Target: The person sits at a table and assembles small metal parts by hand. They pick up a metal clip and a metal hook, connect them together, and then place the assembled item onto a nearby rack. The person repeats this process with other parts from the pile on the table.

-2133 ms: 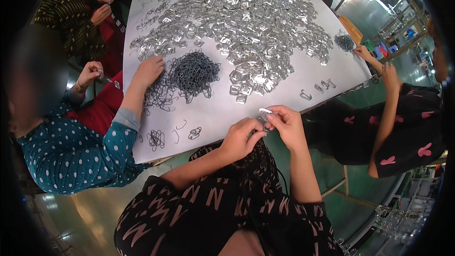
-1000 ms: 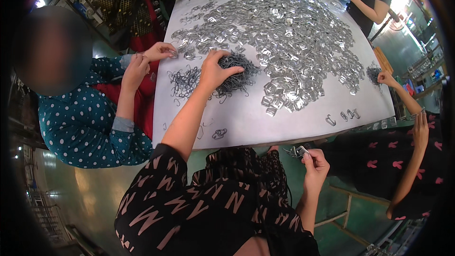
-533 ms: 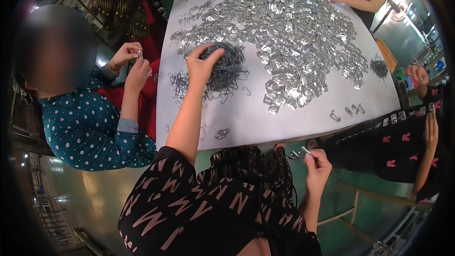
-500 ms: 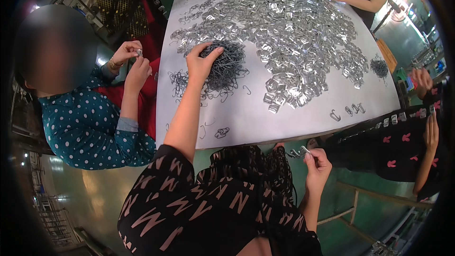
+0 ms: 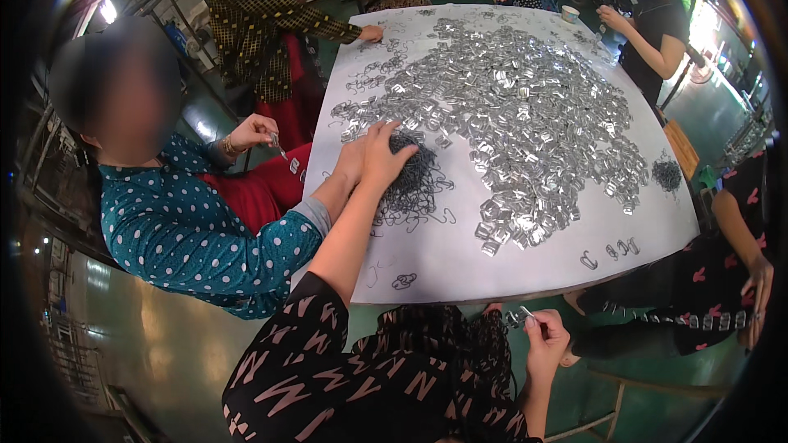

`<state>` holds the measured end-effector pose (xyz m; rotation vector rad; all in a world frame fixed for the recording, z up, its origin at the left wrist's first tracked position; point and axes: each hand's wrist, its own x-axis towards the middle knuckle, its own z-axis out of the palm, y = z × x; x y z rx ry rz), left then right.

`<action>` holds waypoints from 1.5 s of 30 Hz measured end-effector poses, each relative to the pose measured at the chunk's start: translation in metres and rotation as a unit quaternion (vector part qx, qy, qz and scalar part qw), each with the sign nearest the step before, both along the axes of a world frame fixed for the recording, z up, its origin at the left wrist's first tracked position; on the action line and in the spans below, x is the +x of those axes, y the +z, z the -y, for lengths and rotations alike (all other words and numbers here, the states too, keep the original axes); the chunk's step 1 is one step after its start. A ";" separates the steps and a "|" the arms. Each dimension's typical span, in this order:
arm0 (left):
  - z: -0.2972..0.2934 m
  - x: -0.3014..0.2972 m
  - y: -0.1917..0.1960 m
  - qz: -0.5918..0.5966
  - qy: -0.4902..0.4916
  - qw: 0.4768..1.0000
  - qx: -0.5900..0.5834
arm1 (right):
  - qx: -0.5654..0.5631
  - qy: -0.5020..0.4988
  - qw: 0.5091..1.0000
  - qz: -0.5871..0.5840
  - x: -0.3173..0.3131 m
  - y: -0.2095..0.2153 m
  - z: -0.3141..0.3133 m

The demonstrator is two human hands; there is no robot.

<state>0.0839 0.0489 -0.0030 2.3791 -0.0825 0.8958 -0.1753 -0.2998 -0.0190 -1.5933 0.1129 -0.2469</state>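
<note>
My left hand (image 5: 382, 157) is open, thumb and fingers apart, at the left edge of a heap of dark wire hooks (image 5: 412, 189) on the white table (image 5: 443, 267). A co-worker's hand (image 5: 351, 157) reaches in from the left, close beside it and partly hidden behind my forearm. Off the table's near edge, my right hand (image 5: 547, 340) pinches a flat shiny metal buckle (image 5: 525, 312) between thumb and fingers. More small metal pieces (image 5: 515, 319) hang next to that buckle; how they are joined is too small to tell.
A wide heap of silvery buckles (image 5: 533, 131) covers the table's middle. Loose hooks (image 5: 404, 280) lie near the front edge, with bent pieces (image 5: 609, 253) farther right. A small hook pile (image 5: 666, 174) sits at the right edge. Several people work around the table.
The view has shifted, showing more of the table's far side. The co-worker at left has parted their hands and reached one toward the hook heap. My right hand still pinches the buckle.
</note>
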 end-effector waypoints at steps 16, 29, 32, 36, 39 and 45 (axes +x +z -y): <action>0.080 -0.075 -0.052 -0.159 -0.224 0.944 0.185 | -0.038 -0.019 0.998 0.045 -0.004 -0.014 0.000; 0.073 -0.070 -0.026 -0.211 -0.243 0.945 0.056 | -0.028 -0.032 0.999 0.012 -0.004 -0.006 0.001; 0.070 -0.067 -0.027 -0.283 -0.224 0.930 -0.072 | 0.012 -0.026 1.000 0.012 -0.005 -0.001 -0.002; 0.060 -0.056 -0.040 -0.388 -0.255 0.810 -0.357 | -0.016 -0.012 1.000 0.004 -0.002 0.005 -0.002; 0.066 -0.064 -0.028 -0.427 -0.255 0.728 -0.472 | 0.009 -0.008 1.000 0.004 -0.003 0.002 -0.004; 0.090 -0.098 -0.007 -0.446 -0.363 0.654 -0.492 | 0.034 0.009 0.999 -0.021 0.001 0.006 -0.016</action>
